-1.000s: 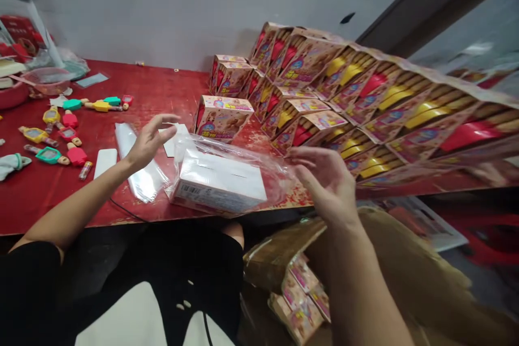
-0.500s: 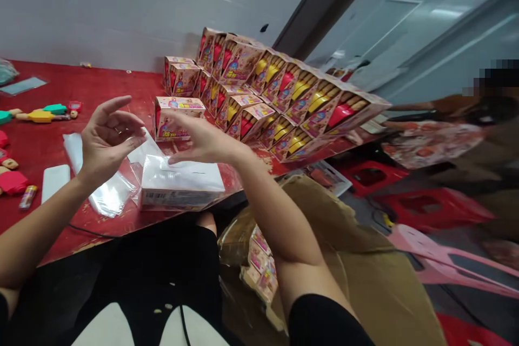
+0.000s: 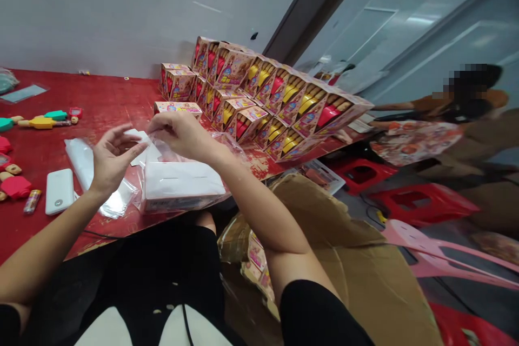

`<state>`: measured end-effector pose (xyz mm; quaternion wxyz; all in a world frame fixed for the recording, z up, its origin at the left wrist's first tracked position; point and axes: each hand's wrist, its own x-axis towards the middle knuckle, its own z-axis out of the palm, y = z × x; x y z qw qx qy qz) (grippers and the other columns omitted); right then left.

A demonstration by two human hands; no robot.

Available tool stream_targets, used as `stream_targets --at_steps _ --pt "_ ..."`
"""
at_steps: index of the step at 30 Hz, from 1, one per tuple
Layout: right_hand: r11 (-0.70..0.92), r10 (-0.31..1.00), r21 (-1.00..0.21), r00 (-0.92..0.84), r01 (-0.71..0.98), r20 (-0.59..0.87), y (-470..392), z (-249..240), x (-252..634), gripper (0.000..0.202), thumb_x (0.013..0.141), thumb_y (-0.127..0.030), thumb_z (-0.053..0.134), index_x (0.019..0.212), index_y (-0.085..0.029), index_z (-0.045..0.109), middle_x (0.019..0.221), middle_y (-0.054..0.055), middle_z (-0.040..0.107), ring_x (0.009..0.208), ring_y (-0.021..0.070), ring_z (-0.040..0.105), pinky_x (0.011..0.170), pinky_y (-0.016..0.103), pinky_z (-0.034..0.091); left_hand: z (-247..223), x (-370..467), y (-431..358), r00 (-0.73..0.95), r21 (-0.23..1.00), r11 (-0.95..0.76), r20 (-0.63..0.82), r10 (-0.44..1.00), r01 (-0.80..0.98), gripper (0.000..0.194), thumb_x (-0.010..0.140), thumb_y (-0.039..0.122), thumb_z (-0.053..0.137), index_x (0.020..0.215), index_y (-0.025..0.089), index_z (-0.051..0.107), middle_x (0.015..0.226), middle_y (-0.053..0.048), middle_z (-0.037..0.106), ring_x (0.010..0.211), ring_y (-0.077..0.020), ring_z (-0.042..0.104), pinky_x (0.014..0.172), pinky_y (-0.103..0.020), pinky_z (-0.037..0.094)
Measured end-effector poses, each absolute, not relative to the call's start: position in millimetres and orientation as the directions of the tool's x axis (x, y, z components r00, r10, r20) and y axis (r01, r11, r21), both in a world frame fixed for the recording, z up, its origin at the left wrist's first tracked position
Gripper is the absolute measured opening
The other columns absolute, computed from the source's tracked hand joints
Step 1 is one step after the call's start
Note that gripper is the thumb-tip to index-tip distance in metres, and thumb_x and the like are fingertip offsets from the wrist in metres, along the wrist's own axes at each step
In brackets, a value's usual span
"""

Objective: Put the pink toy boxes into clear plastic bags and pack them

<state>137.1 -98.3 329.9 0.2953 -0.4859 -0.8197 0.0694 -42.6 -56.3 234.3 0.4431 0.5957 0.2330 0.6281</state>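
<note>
A white-sided box [image 3: 184, 186] lies near the table's front edge, with clear film around it. Above its far left corner my right hand [image 3: 178, 131] is closed, fingers bent down over clear film; what it pinches is too small to make out. My left hand [image 3: 115, 159] is to the left of the box, palm turned inward, fingers curved and apart from the thumb, holding nothing that shows. Between the hands lies a white paper piece [image 3: 141, 146]. Flat clear plastic bags [image 3: 117, 197] lie beneath and beside my left hand.
Printed boxes [image 3: 279, 92] with red and yellow contents stand stacked at the back right. A white power bank [image 3: 59, 192] and colourful toy pieces [image 3: 40, 122] are on the left of the red table [image 3: 109, 97]. An open carton [image 3: 344, 259], stools and a person are at the right.
My right hand has closed and lowered towards the film, which now spreads out behind the box. My left hand has moved slightly right and down. The view has shifted a little.
</note>
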Motion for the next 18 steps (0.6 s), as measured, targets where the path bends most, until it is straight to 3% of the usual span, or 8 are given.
stream_targets --at_steps 2,5,7,10,12,15,17,18 --pt "0.536 0.816 -0.4 -0.335 0.743 0.471 -98 332 138 0.004 0.091 -0.017 0.061 0.088 -0.016 0.063 0.089 0.003 0.068 0.084 0.0146 0.058 0.079 0.029 0.044 233 -39 -59 0.075 0.838 -0.471 0.507 0.859 -0.275 0.039 0.073 0.044 0.089 0.096 0.017 0.071 0.086 -0.002 0.073 0.078 -0.0119 0.069 0.077 -0.026 0.059" --pt "0.573 0.809 -0.456 -0.379 0.681 0.449 -95 332 139 0.016 0.085 -0.018 0.07 0.098 -0.016 0.062 0.097 0.004 0.069 0.087 0.0146 0.061 0.078 0.028 0.048 231 -37 -56 -0.054 0.784 -0.51 0.527 0.848 -0.354 0.034 0.083 0.049 0.08 0.088 0.018 0.067 0.078 0.0 0.07 0.071 -0.0104 0.067 0.074 -0.025 0.058" --pt "0.576 0.816 -0.499 -0.42 0.648 0.397 -93 330 139 0.019 0.082 -0.013 0.07 0.099 -0.016 0.063 0.092 0.002 0.069 0.082 0.014 0.062 0.074 0.028 0.049 228 -37 -54 -0.064 0.743 -0.53 0.556 0.829 -0.408 0.038 0.083 0.053 0.078 0.097 0.021 0.065 0.086 -0.001 0.072 0.079 -0.0117 0.069 0.074 -0.024 0.057" --pt "0.559 0.82 -0.517 -0.339 0.648 0.462 -93 326 141 0.003 0.087 -0.016 0.062 0.086 -0.016 0.065 0.081 0.002 0.068 0.077 0.0151 0.063 0.071 0.029 0.05 217 -39 -57 0.044 0.773 -0.512 0.566 0.823 -0.375 0.062 0.07 0.048 0.09 0.119 0.024 0.061 0.11 -0.006 0.073 0.101 -0.0163 0.07 0.081 -0.025 0.057" --pt "0.543 0.825 -0.559 -0.275 0.626 0.494 -92 322 145 0.013 0.091 -0.031 0.064 0.093 -0.018 0.067 0.09 0.006 0.071 0.082 0.0178 0.066 0.073 0.032 0.053 209 -40 -60 0.115 0.839 -0.42 0.482 0.869 -0.345 0.065 0.069 0.04 0.091 0.123 0.021 0.06 0.109 -0.008 0.073 0.102 -0.0174 0.07 0.086 -0.028 0.057" --pt "0.568 0.822 -0.582 -0.365 0.582 0.438 -89 313 149 0.056 0.078 -0.053 0.08 0.122 -0.021 0.064 0.114 0.011 0.071 0.1 0.0237 0.068 0.083 0.039 0.058 202 -38 -63 0.13 0.865 -0.279 0.36 0.924 -0.416 0.053 0.072 0.035 0.089 0.115 0.015 0.065 0.095 -0.007 0.076 0.092 -0.0162 0.072 0.089 -0.031 0.057" --pt "0.588 0.808 -0.576 -0.445 0.568 0.386 -86 305 148 0.07 0.073 -0.055 0.084 0.13 -0.022 0.06 0.11 0.01 0.072 0.098 0.0239 0.069 0.085 0.04 0.058 203 -37 -64 0.129 0.852 -0.234 0.328 0.936 -0.468 0.05 0.068 0.036 0.091 0.106 0.014 0.069 0.093 -0.007 0.077 0.088 -0.0155 0.073 0.087 -0.031 0.058" --pt "0.592 0.805 -0.566 -0.451 0.573 0.385 -84 302 146 0.063 0.077 -0.054 0.081 0.127 -0.021 0.062 0.102 0.008 0.073 0.091 0.0227 0.07 0.082 0.04 0.058 203 -37 -64 0.135 0.848 -0.217 0.318 0.939 -0.483 0.047 0.066 0.039 0.092 0.101 0.014 0.071 0.092 -0.006 0.077 0.085 -0.0149 0.072 0.085 -0.031 0.058"
